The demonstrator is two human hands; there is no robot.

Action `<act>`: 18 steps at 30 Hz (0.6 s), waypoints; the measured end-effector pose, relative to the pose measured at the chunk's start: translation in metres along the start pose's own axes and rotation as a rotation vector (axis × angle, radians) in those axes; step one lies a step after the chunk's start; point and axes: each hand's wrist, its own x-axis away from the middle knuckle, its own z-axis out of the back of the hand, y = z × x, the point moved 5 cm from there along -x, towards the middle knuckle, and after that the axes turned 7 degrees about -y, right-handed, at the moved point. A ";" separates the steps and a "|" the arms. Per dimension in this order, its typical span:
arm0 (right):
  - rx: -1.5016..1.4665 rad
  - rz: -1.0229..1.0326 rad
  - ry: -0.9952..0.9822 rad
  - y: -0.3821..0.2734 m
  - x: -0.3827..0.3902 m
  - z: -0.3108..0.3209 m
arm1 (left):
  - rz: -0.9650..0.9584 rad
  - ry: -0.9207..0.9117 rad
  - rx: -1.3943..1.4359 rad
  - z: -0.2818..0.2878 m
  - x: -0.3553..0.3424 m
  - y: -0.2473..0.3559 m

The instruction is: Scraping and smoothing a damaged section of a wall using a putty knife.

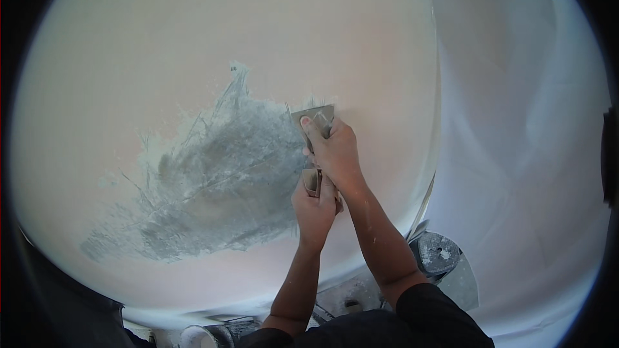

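Observation:
My right hand point(338, 151) is closed round a wide putty knife point(324, 112), thumb pressed on the blade. The blade's edge lies at the upper right border of a rough grey patch of filler point(225, 167) on a large pale wall point(129, 45). Just below it, my left hand point(313, 219) grips a second, smaller putty knife point(311, 182) with its blade up. My fingers hide most of both handles. The patch is streaked, with ragged edges and light smears around it.
White sheeting point(516, 122) hangs along the right side, past the wall's edge. A dark bucket point(438, 251) with grey-white splatter stands low on the right. Another container point(198, 337) sits at the lower left, partly cut off. Dark material point(71, 303) fills the lower left corner.

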 end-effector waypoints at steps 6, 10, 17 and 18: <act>0.090 0.019 0.020 -0.002 -0.007 0.001 | 0.049 0.005 0.035 0.000 0.002 0.003; 0.063 0.001 0.015 -0.010 -0.005 0.003 | 0.069 -0.040 0.084 0.000 -0.009 0.010; 0.128 0.016 -0.013 -0.011 -0.015 0.002 | 0.080 -0.019 0.112 -0.002 -0.001 0.008; 0.145 0.044 -0.022 -0.015 -0.017 0.002 | 0.060 -0.022 0.086 -0.005 -0.006 0.016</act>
